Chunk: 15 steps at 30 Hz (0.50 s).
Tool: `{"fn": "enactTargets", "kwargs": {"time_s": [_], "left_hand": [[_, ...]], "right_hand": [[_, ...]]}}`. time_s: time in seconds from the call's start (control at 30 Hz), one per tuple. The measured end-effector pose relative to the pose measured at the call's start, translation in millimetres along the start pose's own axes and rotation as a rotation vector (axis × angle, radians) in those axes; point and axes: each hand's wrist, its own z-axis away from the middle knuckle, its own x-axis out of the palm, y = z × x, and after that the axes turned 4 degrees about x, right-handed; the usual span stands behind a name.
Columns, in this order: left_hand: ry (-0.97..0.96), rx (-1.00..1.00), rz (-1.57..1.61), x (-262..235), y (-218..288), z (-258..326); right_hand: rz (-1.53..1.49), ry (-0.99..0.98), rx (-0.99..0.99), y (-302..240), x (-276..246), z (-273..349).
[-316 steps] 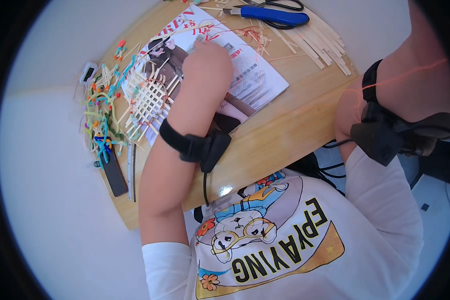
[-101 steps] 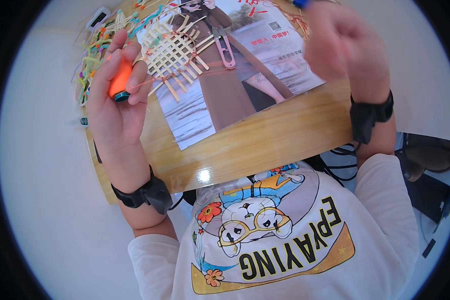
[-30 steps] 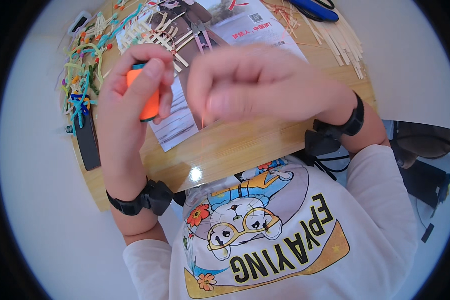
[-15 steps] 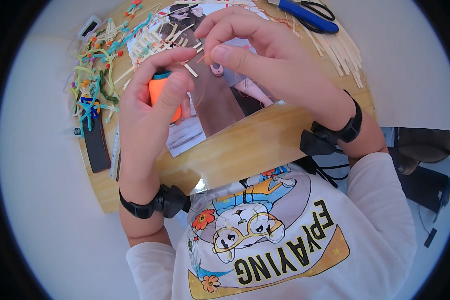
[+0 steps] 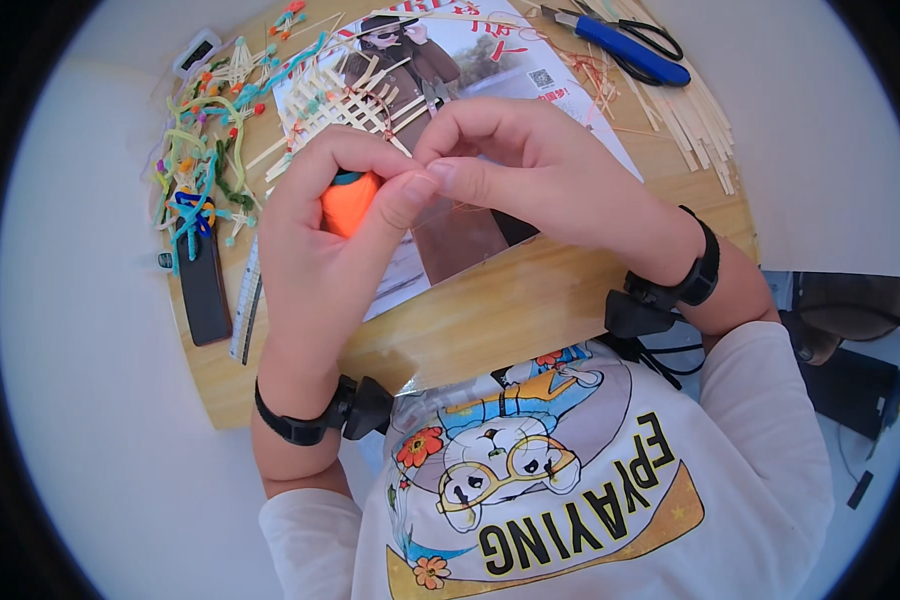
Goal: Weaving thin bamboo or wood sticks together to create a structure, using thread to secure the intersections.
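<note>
My left hand (image 5: pixel 315 255) is curled around a spool of bright orange thread (image 5: pixel 350 208) with a dark green end, held in the palm above a magazine. Its thumb and index fingertip meet the fingertips of my right hand (image 5: pixel 545 178), which are pinched together. The thread between them is mostly hidden; a faint orange strand shows just below the right thumb. Just beyond the left hand lies a lattice of woven pale bamboo strips (image 5: pixel 320 112), with small pliers or snips (image 5: pixel 433 95) beside it on the magazine (image 5: pixel 595 112).
Colourful pipe-cleaner pieces (image 5: pixel 210 150) crowd the left side of the table. Near them lie a dark flat case (image 5: pixel 206 300) and a ruler (image 5: pixel 246 300). At the far right are a blue utility knife (image 5: pixel 635 52), black-handled scissors (image 5: pixel 660 32), loose bamboo strips (image 5: pixel 695 130) and tangled orange thread (image 5: pixel 595 80).
My hands have come down and toward me, and the right fingertips have closed in to meet the left ones. The orange strand seen at the right fingers before is now mostly hidden.
</note>
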Motion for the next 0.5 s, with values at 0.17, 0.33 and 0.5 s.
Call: {"fn": "enactTargets", "kwargs": {"time_s": [0.17,0.33,0.5], "left_hand": [[0.036,-0.157,0.095,-5.4,4.5,-1.2],[0.023,-0.131,0.088,-5.5,5.0,-3.6],[-0.032,0.083,-0.137,-0.8,0.7,-2.1]], "right_hand": [[-0.164,0.000,0.006,0.3,-1.6,2.3],[-0.191,0.014,-0.028,2.1,-4.0,2.1],[-0.238,-0.005,0.014,6.1,-5.7,2.5]]}}
